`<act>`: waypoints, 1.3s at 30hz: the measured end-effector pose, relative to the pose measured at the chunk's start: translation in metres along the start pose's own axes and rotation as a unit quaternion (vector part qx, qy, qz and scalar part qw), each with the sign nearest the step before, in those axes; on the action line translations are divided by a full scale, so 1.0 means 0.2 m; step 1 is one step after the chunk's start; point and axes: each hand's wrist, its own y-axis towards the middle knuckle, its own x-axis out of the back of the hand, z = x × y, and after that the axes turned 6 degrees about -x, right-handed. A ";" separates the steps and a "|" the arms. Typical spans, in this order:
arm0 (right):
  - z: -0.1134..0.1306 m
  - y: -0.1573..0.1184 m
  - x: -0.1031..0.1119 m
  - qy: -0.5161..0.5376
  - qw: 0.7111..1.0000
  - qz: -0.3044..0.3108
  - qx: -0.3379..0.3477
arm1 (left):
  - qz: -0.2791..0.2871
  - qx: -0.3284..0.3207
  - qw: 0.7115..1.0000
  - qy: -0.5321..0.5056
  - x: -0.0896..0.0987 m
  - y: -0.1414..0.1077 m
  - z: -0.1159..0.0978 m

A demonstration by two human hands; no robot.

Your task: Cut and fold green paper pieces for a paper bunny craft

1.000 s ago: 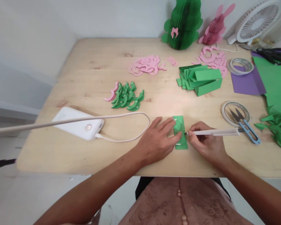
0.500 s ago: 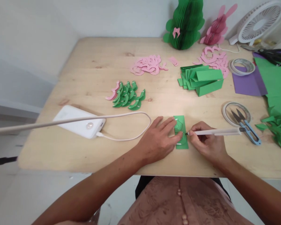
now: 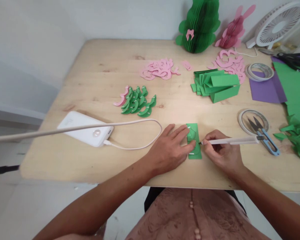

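A green paper strip (image 3: 197,152) lies upright near the table's front edge, with a drawn outline and small white staple-like marks on it. My left hand (image 3: 168,148) rests flat with fingers apart, its index finger and thumb pressing on the strip's left side. These fingers partly cover what looks like a green cut shape on top of the strip. My right hand (image 3: 221,151) is closed round a white pen (image 3: 236,140), held sideways. The dark pen tip is at the strip's right edge; whether it touches the paper I cannot tell.
A white power bank (image 3: 85,129) with a cable lies left. Cut green pieces (image 3: 135,101), pink pieces (image 3: 158,69) and folded green strips (image 3: 216,85) lie beyond my hands. Blue thread snips (image 3: 267,138) rest on a tape roll (image 3: 242,125) at right. Paper figures and a fan (image 3: 280,25) stand behind.
The pen tip has shifted slightly away from the drawn outline to the strip's right edge. My left hand stays pressed on the strip. The whole view has shifted slightly.
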 end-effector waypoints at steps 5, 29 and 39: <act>0.00 0.00 0.00 -0.002 1.000 -0.001 0.003 | 0.001 -0.002 1.000 0.000 0.00 0.00 0.00; -0.06 -0.20 0.04 -0.010 0.987 0.033 0.159 | 0.006 -0.004 1.000 0.012 0.00 0.00 0.00; -0.06 -0.24 0.01 -0.113 0.965 0.000 0.235 | 0.002 -0.006 1.000 0.015 0.01 0.01 0.00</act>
